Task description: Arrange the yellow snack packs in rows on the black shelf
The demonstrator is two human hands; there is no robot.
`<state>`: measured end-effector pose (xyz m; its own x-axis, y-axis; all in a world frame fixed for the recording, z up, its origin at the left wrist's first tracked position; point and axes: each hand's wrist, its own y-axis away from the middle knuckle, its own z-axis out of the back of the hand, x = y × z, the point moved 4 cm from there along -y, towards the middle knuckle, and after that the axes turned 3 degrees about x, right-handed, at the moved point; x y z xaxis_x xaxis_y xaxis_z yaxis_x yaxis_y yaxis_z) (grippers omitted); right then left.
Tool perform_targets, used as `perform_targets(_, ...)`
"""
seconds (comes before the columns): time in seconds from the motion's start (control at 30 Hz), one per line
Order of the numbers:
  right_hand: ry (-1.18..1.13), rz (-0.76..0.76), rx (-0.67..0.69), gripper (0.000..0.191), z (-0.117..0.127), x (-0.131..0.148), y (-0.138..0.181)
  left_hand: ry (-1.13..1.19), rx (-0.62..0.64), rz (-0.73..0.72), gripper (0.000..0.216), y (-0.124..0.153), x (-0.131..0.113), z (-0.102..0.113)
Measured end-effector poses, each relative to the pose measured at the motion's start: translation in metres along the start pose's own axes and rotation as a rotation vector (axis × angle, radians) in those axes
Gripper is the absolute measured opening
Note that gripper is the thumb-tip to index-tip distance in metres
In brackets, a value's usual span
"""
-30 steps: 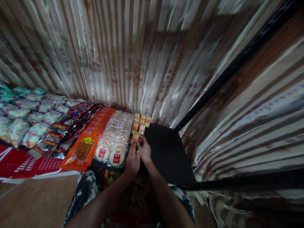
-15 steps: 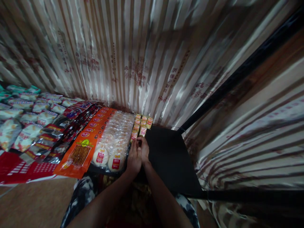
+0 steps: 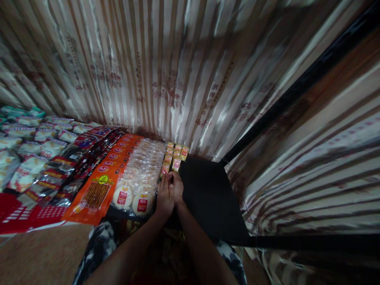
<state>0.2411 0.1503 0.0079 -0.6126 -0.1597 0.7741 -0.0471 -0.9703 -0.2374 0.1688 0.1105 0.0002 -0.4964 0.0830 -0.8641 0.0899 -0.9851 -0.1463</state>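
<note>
My left hand (image 3: pixel 165 198) and my right hand (image 3: pixel 177 187) are side by side at the front of small yellow packets (image 3: pixel 176 164) standing in short rows. The left hand's fingers are stretched out, pointing forward, with the tips at the nearest packet. Curled inward, the right hand's fingers meet the left hand; what lies between them is hidden. Just left of my left hand are rows of round rice crackers (image 3: pixel 143 201) in clear wrappers. Beyond those lies a column of orange snack bags (image 3: pixel 99 186).
A black board (image 3: pixel 210 198) extends to the right, near a dark slanting pole (image 3: pixel 267 122). Dark red packets (image 3: pixel 89 158) and white snack bags (image 3: pixel 29 170) fill the left side, over a red sheet (image 3: pixel 18 215). A striped curtain (image 3: pixel 166 59) hangs behind.
The view has shifted slightly, so everything sits a little further left. Both hands stay together at the front of the yellow packets.
</note>
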Motion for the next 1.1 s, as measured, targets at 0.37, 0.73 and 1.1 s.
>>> perform_targets(0.37,-0.126,-0.03,-0.093,0.032,0.015,0.001,0.067,-0.002,0.071,-0.135,0.042,0.06,-0.022,0.022)
perform_targets(0.73,-0.146,-0.154,0.286,0.035,0.005,-0.007,0.205,-0.071,0.292,-0.114,0.036,0.181,0.02,0.038)
perform_targets(1.1,0.129,-0.182,0.63,0.041,-0.06,-0.02,0.22,-0.65,0.501,0.234,0.035,0.163,0.105,0.045)
